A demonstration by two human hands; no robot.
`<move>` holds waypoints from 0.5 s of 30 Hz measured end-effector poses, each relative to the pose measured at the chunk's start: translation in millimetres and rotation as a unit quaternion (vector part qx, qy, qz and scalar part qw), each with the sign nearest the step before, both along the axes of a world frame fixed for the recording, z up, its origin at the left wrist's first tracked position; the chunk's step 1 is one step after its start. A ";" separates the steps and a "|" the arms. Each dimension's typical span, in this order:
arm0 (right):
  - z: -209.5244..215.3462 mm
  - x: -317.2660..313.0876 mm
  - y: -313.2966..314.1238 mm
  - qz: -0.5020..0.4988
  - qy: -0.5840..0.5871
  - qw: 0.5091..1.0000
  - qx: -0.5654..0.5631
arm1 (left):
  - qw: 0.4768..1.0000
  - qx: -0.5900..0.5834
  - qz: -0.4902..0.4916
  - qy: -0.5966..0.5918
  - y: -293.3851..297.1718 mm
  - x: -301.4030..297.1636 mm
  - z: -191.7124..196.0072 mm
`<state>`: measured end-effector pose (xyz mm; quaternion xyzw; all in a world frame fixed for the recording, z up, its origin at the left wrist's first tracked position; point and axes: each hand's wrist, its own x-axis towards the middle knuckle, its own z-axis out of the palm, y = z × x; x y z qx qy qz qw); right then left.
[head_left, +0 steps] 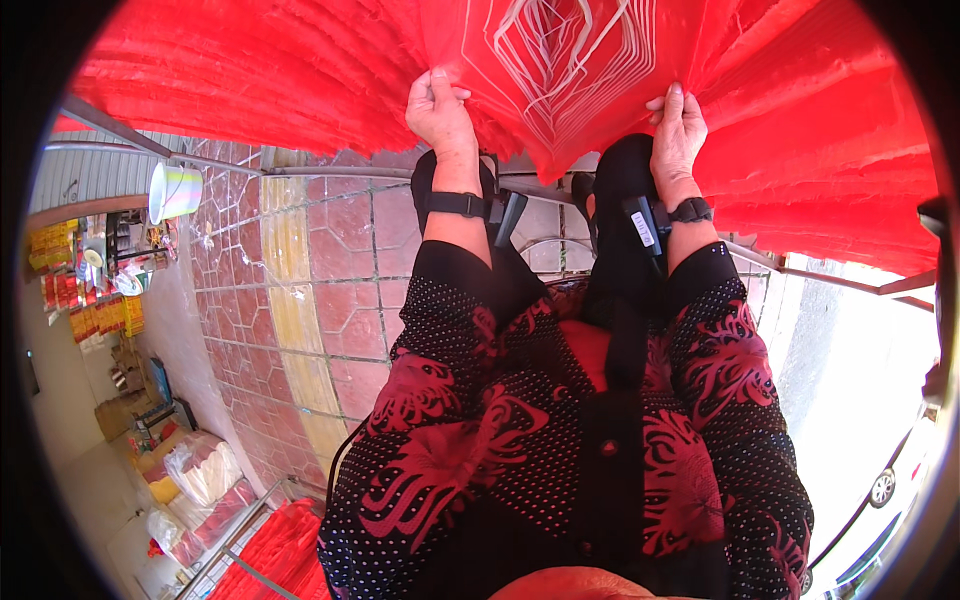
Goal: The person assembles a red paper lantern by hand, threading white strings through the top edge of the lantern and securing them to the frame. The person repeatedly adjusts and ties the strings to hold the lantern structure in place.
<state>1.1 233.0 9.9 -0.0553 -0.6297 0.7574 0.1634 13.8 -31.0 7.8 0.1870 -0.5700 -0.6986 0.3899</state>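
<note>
A wide spread of thin red cloth (800,150) fills the upper part of the view and hangs in gathered folds to both sides. My left hand (442,118) pinches its edge left of centre, thumb against fingers. At about the same height, my right hand (682,138) pinches the cloth to the right of centre. Between the two hands the cloth drops to a point, with several white lines nested in V shapes along it. Loose white strips (560,60) lie bunched in its middle. Each of my wrists wears a black strap with a small device.
A metal rail (330,171) runs under the cloth. A pale bucket (175,192) is at the left. Reddish paving tiles (345,235) lie below, and packed goods (205,470) stand at the lower left. More red cloth (275,555) is near the bottom. A white car (890,490) is far right.
</note>
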 end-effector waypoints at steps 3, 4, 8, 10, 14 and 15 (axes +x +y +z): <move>-0.5 -0.7 1.4 -0.009 0.003 1.000 0.000 | 1.000 -0.005 0.019 -0.008 -3.0 -0.2 3.0; -1.1 -1.0 1.6 -0.011 0.006 1.000 -0.003 | 1.000 -0.003 0.023 -0.003 -4.0 -0.1 3.1; -4.3 -2.9 3.5 -0.020 0.006 1.000 -0.018 | 0.999 0.024 0.025 -0.003 -8.7 -0.4 2.0; -5.5 -3.6 4.9 -0.022 0.012 1.000 -0.013 | 0.999 0.020 0.031 0.006 -11.9 -0.8 2.2; -6.3 -4.4 8.6 -0.036 0.014 0.999 -0.014 | 0.999 0.017 0.040 0.026 -17.4 -1.7 4.4; -6.2 -4.5 9.5 -0.042 0.016 0.999 -0.017 | 0.999 0.011 0.043 0.025 -19.0 -1.5 5.0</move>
